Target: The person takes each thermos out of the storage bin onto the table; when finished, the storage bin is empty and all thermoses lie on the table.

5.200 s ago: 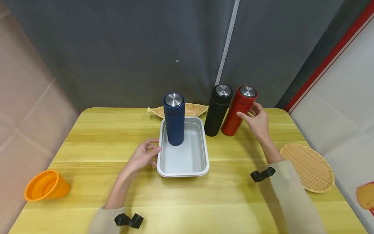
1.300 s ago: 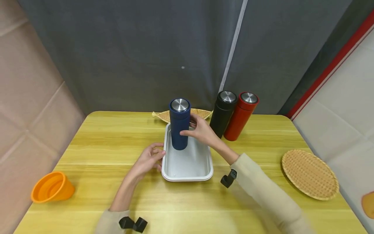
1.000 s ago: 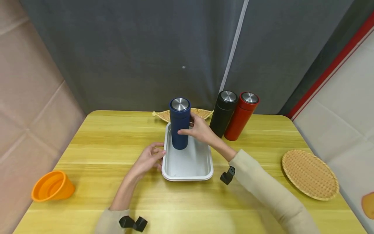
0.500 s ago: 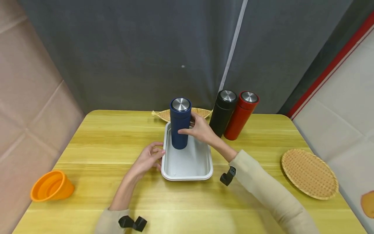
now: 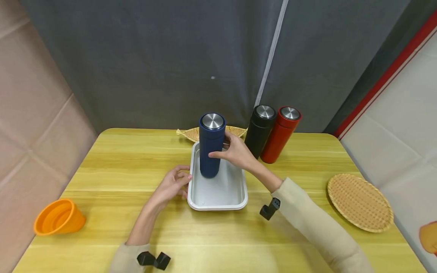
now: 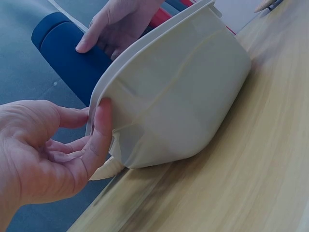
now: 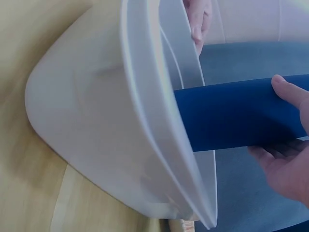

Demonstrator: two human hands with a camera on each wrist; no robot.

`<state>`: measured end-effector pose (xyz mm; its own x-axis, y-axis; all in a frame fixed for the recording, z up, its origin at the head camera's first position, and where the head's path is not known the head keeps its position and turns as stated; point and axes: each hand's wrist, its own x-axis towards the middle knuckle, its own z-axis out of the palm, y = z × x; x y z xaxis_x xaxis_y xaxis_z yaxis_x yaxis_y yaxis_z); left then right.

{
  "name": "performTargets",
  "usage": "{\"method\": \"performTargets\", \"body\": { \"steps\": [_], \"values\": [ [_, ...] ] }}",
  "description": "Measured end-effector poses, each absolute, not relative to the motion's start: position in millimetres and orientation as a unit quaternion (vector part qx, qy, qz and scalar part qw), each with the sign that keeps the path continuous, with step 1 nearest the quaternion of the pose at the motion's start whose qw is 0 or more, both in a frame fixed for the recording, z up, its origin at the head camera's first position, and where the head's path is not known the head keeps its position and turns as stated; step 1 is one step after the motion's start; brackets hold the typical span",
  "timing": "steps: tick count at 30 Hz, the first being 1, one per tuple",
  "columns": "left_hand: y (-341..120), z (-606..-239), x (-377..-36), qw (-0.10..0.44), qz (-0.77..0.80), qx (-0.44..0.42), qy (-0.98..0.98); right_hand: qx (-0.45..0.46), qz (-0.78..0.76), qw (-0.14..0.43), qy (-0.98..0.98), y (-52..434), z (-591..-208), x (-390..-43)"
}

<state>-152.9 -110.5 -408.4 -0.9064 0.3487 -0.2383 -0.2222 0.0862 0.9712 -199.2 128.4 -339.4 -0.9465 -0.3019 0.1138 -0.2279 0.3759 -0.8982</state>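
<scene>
Nearest, on the yellow bench (image 5: 102,212): two sleeves with black wrist mounts, and far off to the left an orange cup (image 5: 58,217) tipped on its side.

Next in, left hand (image 5: 172,182) laid against the left rim of the white tray (image 5: 218,197), fingers loosely curved, thumb tip pressed on the rim (image 6: 104,108) in the left wrist view; steadying contact only, nothing clasped.

Inside the tray, toward its far end: blue flask (image 5: 211,148), upright, steel cap on top, its base at or just above the tray floor; cannot tell which. Right hand (image 5: 235,151) wrapped round the flask's mid-body from the right, thumb across the front, fingers behind; a closed grip on the cylinder, confirmed in the right wrist view (image 7: 241,113).

Judged handling: rigid metal wall, no give under the fingers; smooth matte coat, probably a little slippery; tall and narrow, so easily toppled if let go tilted. Weight unknown, contents hidden. Best hold looks like the middle of the body, as now, not the cap. Tray probably light and apt to slide, hence the steadying hand.

Farther right, a woven round plate (image 5: 360,203) near the bench edge. Beyond the tray, black flask (image 5: 258,131) and red flask (image 5: 280,133) upright, touching; at the back, a woven boat-shaped basket (image 5: 192,133) before the grey curtain.
</scene>
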Motion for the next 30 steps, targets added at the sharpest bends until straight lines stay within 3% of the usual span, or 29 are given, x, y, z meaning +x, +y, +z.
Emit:
{"method": "performTargets", "body": {
  "steps": [14, 30],
  "values": [
    [-112.4, -410.4, -152.2, 0.206, 0.679, 0.043, 0.704, -0.182, -0.548, -0.009, 0.817, 135.3, -311.7, -174.1],
    [-106.5, -412.3, -161.3, 0.211, 0.676, 0.055, 0.704, -0.147, -0.567, -0.051, 0.809, 180.0, -281.4, -161.4]
  ]
}}
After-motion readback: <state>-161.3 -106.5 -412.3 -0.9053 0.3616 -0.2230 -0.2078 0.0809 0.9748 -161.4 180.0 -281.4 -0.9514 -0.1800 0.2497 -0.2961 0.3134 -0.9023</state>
